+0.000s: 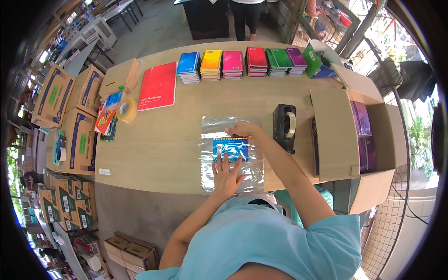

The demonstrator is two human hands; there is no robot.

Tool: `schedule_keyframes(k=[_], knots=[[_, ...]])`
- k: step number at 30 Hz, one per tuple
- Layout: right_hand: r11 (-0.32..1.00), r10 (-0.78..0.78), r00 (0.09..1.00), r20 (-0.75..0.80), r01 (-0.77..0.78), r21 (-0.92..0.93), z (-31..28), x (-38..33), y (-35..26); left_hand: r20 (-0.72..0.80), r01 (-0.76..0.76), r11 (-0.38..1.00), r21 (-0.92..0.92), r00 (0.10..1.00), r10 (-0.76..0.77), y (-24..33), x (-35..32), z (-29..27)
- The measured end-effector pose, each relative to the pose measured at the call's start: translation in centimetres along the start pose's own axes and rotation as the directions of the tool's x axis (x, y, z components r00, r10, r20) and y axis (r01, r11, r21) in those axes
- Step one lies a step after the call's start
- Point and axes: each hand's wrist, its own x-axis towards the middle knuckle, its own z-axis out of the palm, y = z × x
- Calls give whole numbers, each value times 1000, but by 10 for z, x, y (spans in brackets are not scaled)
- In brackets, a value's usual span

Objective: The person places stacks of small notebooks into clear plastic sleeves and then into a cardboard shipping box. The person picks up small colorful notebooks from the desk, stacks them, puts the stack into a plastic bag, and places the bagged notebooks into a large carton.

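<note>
A small blue spiral notebook point(236, 144) lies in or under a clear plastic bag point(211, 127) near the table's front edge; glare hides which. My left hand point(227, 181) rests flat with fingers spread, its fingertips over the notebook's lower part. At the notebook's far edge, by the coil binding, my right hand point(242, 129) has its fingers curled over the plastic. What those fingers grip, if anything, is hidden. To the right of the bag stands a black tape dispenser point(285, 128) with a roll in it.
Several stacks of small coloured notebooks, one a blue stack point(188, 67), line the far edge. A large red notebook point(157, 86) and a tape roll point(126, 110) lie left. An open carton point(336, 133) with purple packs stands right; closed cartons point(79, 140) stand left. A person point(246, 18) stands beyond the table.
</note>
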Motion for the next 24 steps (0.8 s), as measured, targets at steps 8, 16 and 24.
schedule_keyframes(k=[8,16,24], knots=[[998,-50,999,9,50,26,7,2,5,31,17,1000,-11,999,-17,-2,-14,-1],[932,-359,485,-797,145,-331,42,36,38,40,48,998,-43,998,-46,-1,-15,2],[919,-393,455,-799,169,-355,27,27,22,24,54,997,-59,998,-53,-3,-18,8]])
